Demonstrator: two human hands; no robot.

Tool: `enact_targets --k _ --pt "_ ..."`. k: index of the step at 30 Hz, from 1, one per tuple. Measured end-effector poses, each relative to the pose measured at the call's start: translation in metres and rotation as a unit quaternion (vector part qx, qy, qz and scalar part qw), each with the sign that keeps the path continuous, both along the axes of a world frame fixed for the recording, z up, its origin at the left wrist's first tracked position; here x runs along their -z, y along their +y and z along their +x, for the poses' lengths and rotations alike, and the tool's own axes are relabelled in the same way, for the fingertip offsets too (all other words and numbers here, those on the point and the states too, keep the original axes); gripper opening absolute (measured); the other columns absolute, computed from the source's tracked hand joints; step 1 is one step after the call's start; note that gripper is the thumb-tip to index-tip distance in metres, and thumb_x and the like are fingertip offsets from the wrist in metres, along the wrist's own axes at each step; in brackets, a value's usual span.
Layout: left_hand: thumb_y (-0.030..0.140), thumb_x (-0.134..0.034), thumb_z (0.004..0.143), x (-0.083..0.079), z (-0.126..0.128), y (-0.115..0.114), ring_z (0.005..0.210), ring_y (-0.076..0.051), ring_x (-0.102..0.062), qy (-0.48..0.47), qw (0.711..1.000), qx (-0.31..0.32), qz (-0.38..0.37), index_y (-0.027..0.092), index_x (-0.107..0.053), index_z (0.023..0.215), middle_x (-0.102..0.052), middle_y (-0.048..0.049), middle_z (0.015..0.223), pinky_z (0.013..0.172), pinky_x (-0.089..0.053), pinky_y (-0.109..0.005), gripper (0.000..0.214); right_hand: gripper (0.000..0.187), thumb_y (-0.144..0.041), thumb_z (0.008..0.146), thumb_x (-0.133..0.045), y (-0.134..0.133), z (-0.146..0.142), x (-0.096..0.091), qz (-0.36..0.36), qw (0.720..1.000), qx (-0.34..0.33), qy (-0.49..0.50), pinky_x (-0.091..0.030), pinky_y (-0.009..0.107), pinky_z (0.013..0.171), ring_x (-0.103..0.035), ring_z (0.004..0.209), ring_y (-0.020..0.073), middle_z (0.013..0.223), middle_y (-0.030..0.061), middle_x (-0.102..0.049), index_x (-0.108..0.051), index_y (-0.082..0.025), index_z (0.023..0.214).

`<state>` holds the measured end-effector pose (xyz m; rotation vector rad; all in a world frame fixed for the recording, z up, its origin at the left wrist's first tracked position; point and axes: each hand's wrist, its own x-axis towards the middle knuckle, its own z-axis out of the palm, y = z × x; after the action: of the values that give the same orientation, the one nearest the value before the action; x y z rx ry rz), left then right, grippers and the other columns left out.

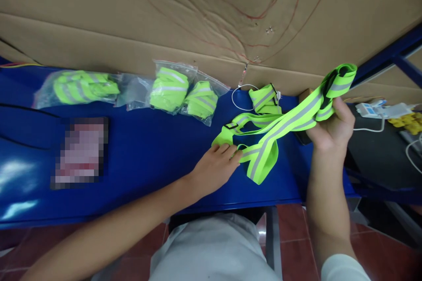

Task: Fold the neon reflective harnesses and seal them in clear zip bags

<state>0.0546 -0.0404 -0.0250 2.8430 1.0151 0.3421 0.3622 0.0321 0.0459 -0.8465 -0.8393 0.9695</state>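
Observation:
A neon yellow-green reflective strap point(286, 126) with a grey stripe stretches between my two hands. My right hand point(334, 125) is closed around its gathered upper end, raised at the right above the table. Lower and to the left, my left hand point(217, 167) pinches another part of the strap close to the table top. Loops of the strap hang between the hands, and a black buckle point(231, 126) shows near the left fingers. Just behind lies a folded reflective strap point(264, 99) with a black buckle, outside any bag.
Clear zip bags with rolled neon straps point(169, 90) lie along the back of the blue table point(148, 153). A blurred-out flat object point(81, 151) is at left. A brown cardboard wall point(132, 17) with red wires stands behind; white cables and connectors point(379, 109) are at right.

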Motion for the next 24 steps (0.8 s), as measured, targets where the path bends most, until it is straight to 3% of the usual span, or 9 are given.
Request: enact_targets --k 2,5,9,11,13,16,18,22,24 --pt "0.021 -0.047 0.104 -0.003 -0.004 0.005 0.103 -0.032 -0.067 -0.004 1.000 -0.019 0.000 0.012 -0.063 0.126 -0.071 -0.0144 0.107 0.090 -0.050 -0.045 0.028 0.011 -0.021 0.081 -0.072 0.000 0.003 -0.004 0.000 0.998 0.026 0.049 -0.052 0.035 0.108 -0.071 0.110 0.0236 0.100 -0.0003 -0.082 -0.078 -0.027 0.089" --pt "0.036 -0.054 0.102 -0.010 -0.012 0.013 0.103 -0.033 -0.070 -0.046 0.997 -0.049 -0.031 0.013 -0.057 0.133 -0.073 -0.0149 0.109 0.091 -0.051 -0.045 0.038 0.018 -0.013 0.087 -0.064 -0.002 0.003 -0.011 0.010 0.988 0.046 0.147 -0.059 0.031 0.094 -0.075 0.092 0.0196 0.096 0.0017 -0.082 -0.078 -0.022 0.092" --pt "0.054 -0.065 0.097 -0.022 -0.021 0.019 0.102 -0.029 -0.072 -0.126 0.977 -0.044 -0.167 0.020 -0.047 0.145 -0.073 -0.0110 0.117 0.086 -0.053 -0.038 0.062 0.025 -0.014 0.094 -0.057 -0.002 -0.001 -0.018 0.040 0.964 0.046 0.261 -0.062 0.038 0.080 -0.076 0.076 0.0214 0.095 0.0063 -0.081 -0.076 -0.013 0.111" --pt "0.057 -0.063 0.097 -0.027 -0.025 0.023 0.087 -0.023 -0.072 -0.196 0.938 -0.030 -0.285 0.024 -0.042 0.146 -0.072 -0.0045 0.103 0.074 -0.052 -0.031 0.063 0.030 -0.016 0.096 -0.058 -0.002 -0.001 -0.021 0.029 0.950 0.058 0.304 -0.063 0.040 0.077 -0.077 0.076 0.0234 0.098 0.0083 -0.081 -0.074 -0.011 0.120" --pt "0.054 -0.064 0.097 -0.028 -0.028 0.029 0.073 -0.016 -0.066 -0.286 0.879 -0.020 -0.380 0.024 -0.042 0.143 -0.067 0.0010 0.089 0.063 -0.045 -0.024 0.059 0.031 -0.016 0.098 -0.058 -0.002 0.002 -0.025 0.021 0.933 0.074 0.351 -0.063 0.039 0.078 -0.078 0.080 0.0240 0.103 0.0076 -0.081 -0.073 -0.015 0.125" --pt "0.045 -0.071 0.093 -0.023 -0.032 0.039 0.074 -0.014 -0.063 -0.383 0.821 -0.001 -0.423 0.021 -0.042 0.140 -0.061 0.0026 0.086 0.064 -0.045 -0.023 0.060 0.030 -0.017 0.102 -0.052 -0.002 0.009 -0.029 0.025 0.918 0.080 0.387 -0.063 0.038 0.079 -0.080 0.084 0.0232 0.104 0.0037 -0.081 -0.076 -0.022 0.119" --pt "0.040 -0.074 0.091 -0.016 -0.032 0.044 0.080 -0.016 -0.065 -0.382 0.835 0.003 -0.396 0.021 -0.040 0.143 -0.063 0.0010 0.091 0.071 -0.049 -0.026 0.065 0.032 -0.018 0.104 -0.046 -0.002 0.011 -0.028 0.020 0.931 0.062 0.360 -0.064 0.039 0.077 -0.080 0.081 0.0241 0.097 0.0042 -0.081 -0.078 -0.022 0.112" --pt "0.021 -0.061 0.097 -0.002 -0.029 0.043 0.111 -0.024 -0.067 -0.215 0.959 -0.015 -0.183 0.021 -0.047 0.144 -0.067 -0.0097 0.121 0.097 -0.051 -0.038 0.049 0.027 -0.009 0.094 -0.052 0.000 0.014 -0.020 0.022 0.962 0.022 0.270 -0.064 0.035 0.076 -0.079 0.078 0.0225 0.085 0.0027 -0.081 -0.076 -0.021 0.097" --pt "0.021 -0.057 0.101 0.001 -0.026 0.038 0.119 -0.028 -0.065 -0.107 0.990 0.020 -0.087 0.019 -0.057 0.136 -0.067 -0.0117 0.127 0.104 -0.048 -0.043 0.035 0.024 -0.004 0.085 -0.060 0.002 0.017 -0.015 0.021 0.971 0.007 0.238 -0.064 0.031 0.080 -0.079 0.081 0.0200 0.085 -0.0006 -0.081 -0.074 -0.023 0.090"
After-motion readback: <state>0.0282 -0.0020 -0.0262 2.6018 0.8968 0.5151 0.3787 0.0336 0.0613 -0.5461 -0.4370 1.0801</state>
